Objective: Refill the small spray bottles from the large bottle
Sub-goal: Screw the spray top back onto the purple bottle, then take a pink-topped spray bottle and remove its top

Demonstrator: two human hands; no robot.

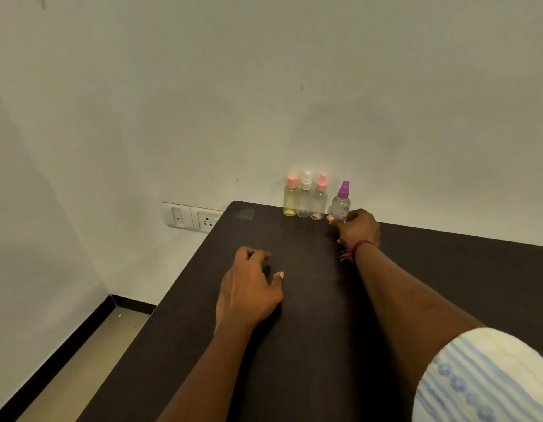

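There's the right hand (357, 228) at full stretch, thumb and fingers curled round the base of the purple-capped spray bottle (341, 202). It's a low grip, probably to draw the bottle away from the wall. The left hand (249, 287) rests loose on the bench (446, 284), holding nothing and likely bracing the lean. Just beside the purple one, three small bottles (305, 199) stand shoulder to shoulder against the wall. No large bottle is in sight.

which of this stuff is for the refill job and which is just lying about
For the job: yellow-tinted plastic bottle with pink cap; clear spray bottle with white top; clear spray bottle with pink top; clear spray bottle with purple top, gripped by the right hand. No large bottle shows.
Just there: white wall switch and socket plate; dark table.
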